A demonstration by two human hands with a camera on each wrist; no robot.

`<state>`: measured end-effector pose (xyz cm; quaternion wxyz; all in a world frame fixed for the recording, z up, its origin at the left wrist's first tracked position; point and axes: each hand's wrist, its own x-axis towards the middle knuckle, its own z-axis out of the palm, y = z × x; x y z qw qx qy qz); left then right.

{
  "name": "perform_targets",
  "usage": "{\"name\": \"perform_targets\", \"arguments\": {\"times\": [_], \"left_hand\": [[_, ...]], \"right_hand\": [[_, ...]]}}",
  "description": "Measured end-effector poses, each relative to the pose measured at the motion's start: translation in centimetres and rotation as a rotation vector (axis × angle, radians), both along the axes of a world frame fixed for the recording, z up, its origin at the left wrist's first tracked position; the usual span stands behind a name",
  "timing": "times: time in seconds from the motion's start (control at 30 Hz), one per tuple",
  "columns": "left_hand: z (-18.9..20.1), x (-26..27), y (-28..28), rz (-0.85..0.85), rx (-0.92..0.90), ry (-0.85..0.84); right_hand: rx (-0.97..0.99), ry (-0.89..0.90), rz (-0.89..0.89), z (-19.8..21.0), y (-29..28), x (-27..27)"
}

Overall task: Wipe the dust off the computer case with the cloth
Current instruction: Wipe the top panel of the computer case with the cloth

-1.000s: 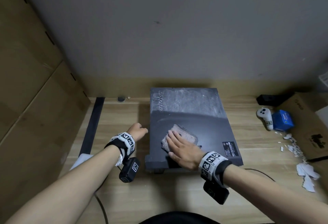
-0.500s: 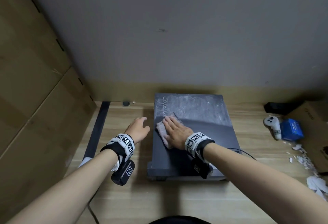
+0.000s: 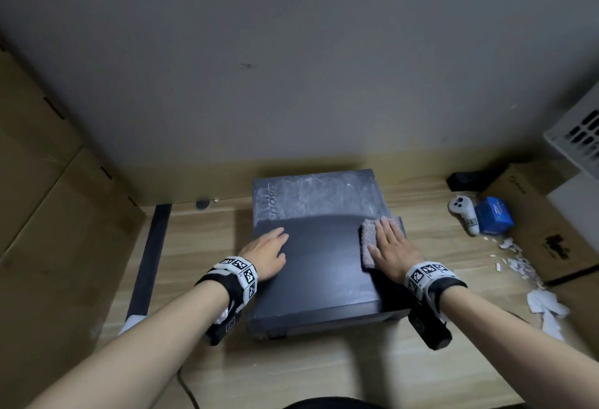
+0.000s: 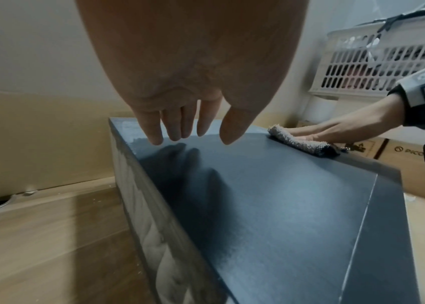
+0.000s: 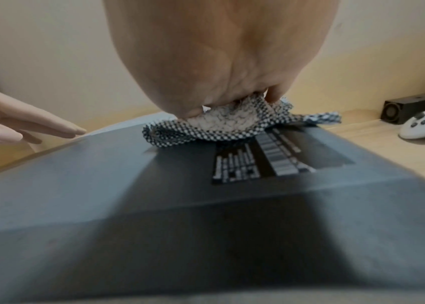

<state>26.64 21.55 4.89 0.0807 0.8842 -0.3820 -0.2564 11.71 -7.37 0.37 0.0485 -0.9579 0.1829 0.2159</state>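
A black computer case (image 3: 317, 256) lies flat on the wooden desk (image 3: 201, 246). Its far strip (image 3: 311, 196) is grey with dust and its near part is dark. My right hand (image 3: 390, 246) presses a grey fluffy cloth (image 3: 368, 240) flat against the case's right edge, fingers straight. In the right wrist view the cloth (image 5: 232, 123) is bunched under the palm, just beyond a printed label (image 5: 258, 162). My left hand (image 3: 270, 251) rests flat on the case's left side. Its fingers (image 4: 180, 125) are straight over the top panel (image 4: 271, 195).
To the right lie a white controller (image 3: 463, 214), a blue box (image 3: 496, 215), a black block (image 3: 466, 180), cardboard boxes (image 3: 551, 230) and paper scraps (image 3: 518, 262). A white basket (image 3: 580, 136) stands at the far right. Cardboard (image 3: 48, 214) lines the left side. A wall (image 3: 291, 68) rises behind.
My right hand swept the cloth from the case's left part across to its right edge. My left hand moved from beside the case onto its top.
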Motion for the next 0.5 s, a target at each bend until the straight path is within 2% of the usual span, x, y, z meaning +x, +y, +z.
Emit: {"name": "perform_targets", "arguments": {"times": [0.2,0.37,0.5], "left_hand": [[-0.2,0.4,-0.9,-0.097,0.069,-0.101],[-0.8,0.6,-1.2,-0.201,0.180,-0.131],[-1.1,0.5,-1.5,-0.212,0.224,-0.139]], "right_hand": [[0.129,-0.090,-0.079,1.4,1.6,-1.7],[0.194,0.005,-0.101,1.3,1.9,-1.6],[0.199,0.057,-0.098,2.0,1.0,0.2]]}}
